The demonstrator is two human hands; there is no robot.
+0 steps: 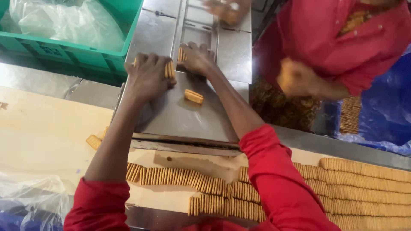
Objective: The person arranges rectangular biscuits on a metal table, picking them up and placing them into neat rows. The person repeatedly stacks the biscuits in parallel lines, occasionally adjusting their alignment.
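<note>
Biscuits stand on edge in long rows [205, 179] across the pale conveyor belt [43, 132] nearest the camera, their long axes running from 9 to 3 o'clock beneath two red sleeves. Beyond them, on the sloping steel chute [180, 115], the left hand [147, 77] lies palm down, fingers curled onto a short stack of biscuits [170, 69] at its fingertips. The right hand [198, 57], just beside it toward 1 o'clock, presses a second small stack [181, 54] at the mouth of the narrow steel channel [201, 25]. One loose cluster of biscuits [193, 96] lies between the forearms, at 5 o'clock from the left hand and nearer to the right forearm, its long axis slanting from 10 to 4 o'clock. A green crate [85, 51] with a clear plastic bag sits at 11 o'clock. Farther off at 2 o'clock, a co-worker in red [334, 38] handles more biscuits, blurred, beside blue sheeting [385, 111]
</note>
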